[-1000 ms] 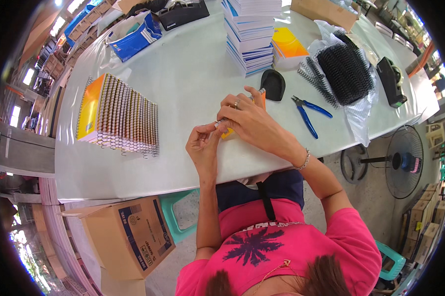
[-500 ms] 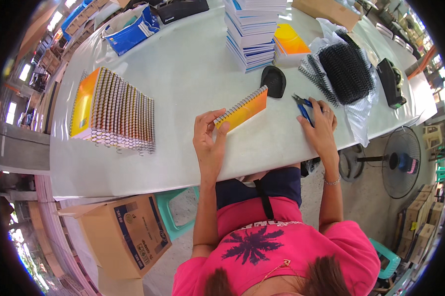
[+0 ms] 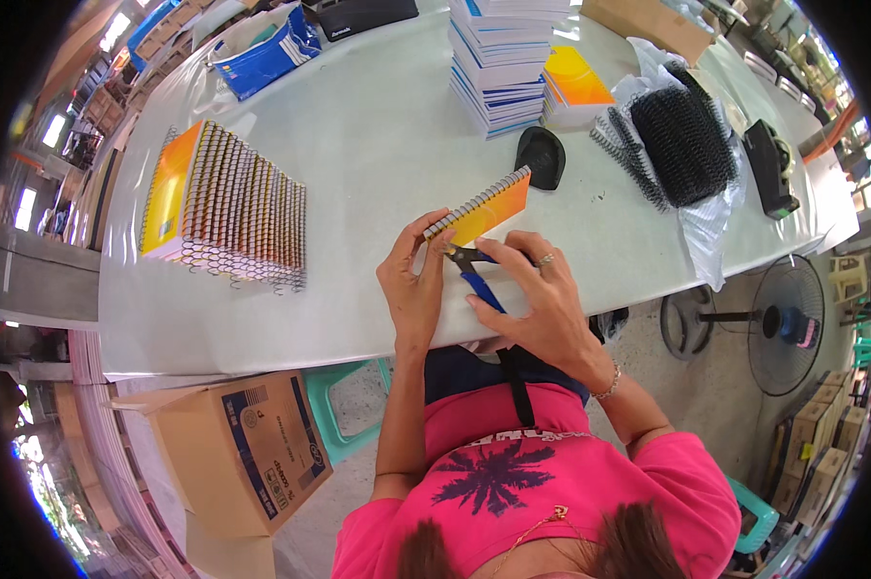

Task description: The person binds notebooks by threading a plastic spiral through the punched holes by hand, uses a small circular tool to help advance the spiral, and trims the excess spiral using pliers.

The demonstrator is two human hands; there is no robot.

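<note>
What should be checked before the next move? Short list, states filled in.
1. Left hand gripping notebook: ok, at its near-left end.
2. Right hand holding cutters: ok, by the blue handles.
3. Coil facing up, accessible: ok, along the top edge.
4. Cutters clear of left hand: not ok, tips right beside the thumb.
5. Cutters touching coil: cannot tell, too small.

Cutters, earlier lying on the table, now lifted in the right hand and brought to the notebook, tips near the left hand's thumb.
</note>
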